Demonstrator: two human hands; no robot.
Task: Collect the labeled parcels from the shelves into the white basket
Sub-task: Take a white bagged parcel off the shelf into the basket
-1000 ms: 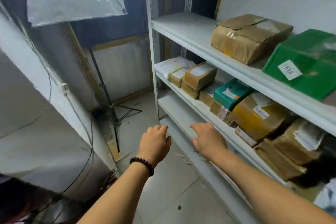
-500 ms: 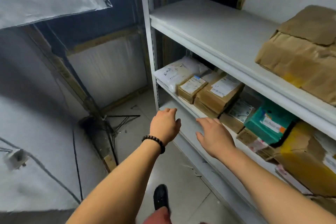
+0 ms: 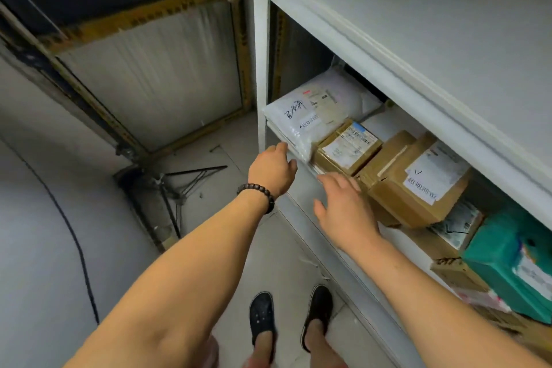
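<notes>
Both my hands reach toward the white metal shelving rack [image 3: 418, 24], and neither holds anything. My left hand [image 3: 273, 172], with a dark beaded bracelet [image 3: 257, 195] on the wrist, has loosely bent fingers [image 3: 282, 147] with a narrow gap to the thumb. Its fingertips are at the front edge of the middle board. Just beyond them lies a flat white plastic mailer bag with black handwriting and printed labels [image 3: 310, 110].

My right hand [image 3: 346, 209] is palm down with its fingers [image 3: 337, 182] straight and slightly spread. Its fingertips are at the lower front edge of a small brown cardboard box with a white label and a blue-edged barcode sticker [image 3: 348, 148]. I cannot tell whether they touch it. This box sits against the mailer bag, between my two sets of fingertips.

To the right of my right fingers a larger brown cardboard box with a white printed label [image 3: 418, 185] rests on the same board, touching the small box. Further right, well away from my fingers, stands a teal box with a label [image 3: 513, 260].

Below my wrists are my black slip-on shoes [image 3: 263, 314] on the pale tiled floor. To the left of my left fingers a black tripod base [image 3: 185, 182] spreads on the floor, and a black cable [image 3: 74, 236] runs down the grey wall.
</notes>
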